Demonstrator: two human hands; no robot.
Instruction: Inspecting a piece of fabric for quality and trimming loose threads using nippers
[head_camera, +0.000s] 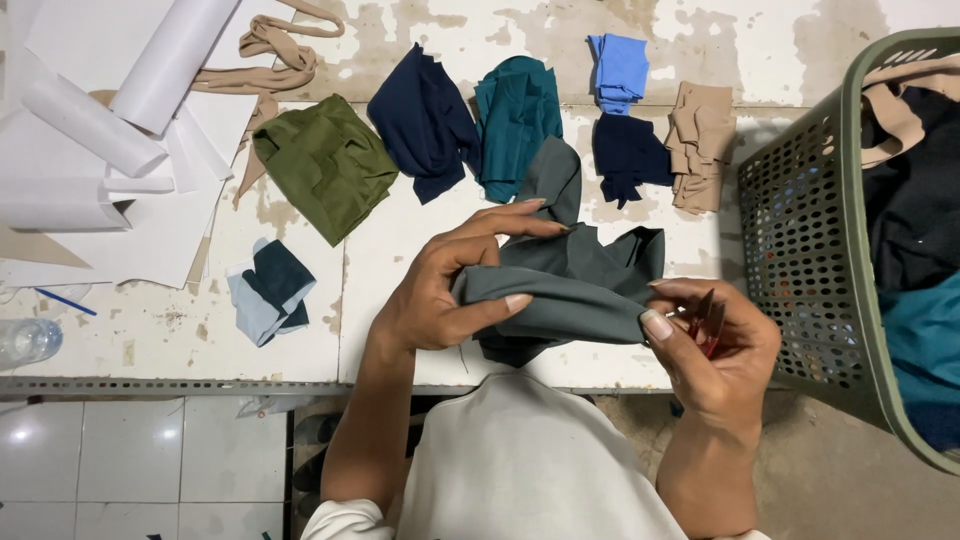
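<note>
Closest in, the left hand (440, 295) is clamping a fold of grey cloth (570, 285), thumb pressing along the front of the fold and fingers curling over the top. The right hand (715, 345) is pinching the other end of that same fold with its thumb, and it is also gripping a small red snipping tool (707, 322) against the palm. The grey cloth is hanging between the two hands, just above the near edge of the white worktable (300, 350), with one corner sticking up behind the left fingers.

Moving out to the left, a small stack of pale blue and dark teal scraps (268, 290) is lying on the table, and a clear plastic bottle (25, 342) is resting at the far left edge. To the right, a green perforated basket (810, 230) is standing beside the table, holding tan, black and teal fabric.

Farther back, a row of folded pieces is lying across the table: an olive piece (325, 165), a navy piece (425, 120), a teal piece (515, 120), a light blue piece (618, 70) just above a small dark navy piece (628, 152), and a tan piece (700, 145). At the far left, white paper rolls and sheets (110, 130) are piling up, with beige strips (275, 50) beside them.
</note>
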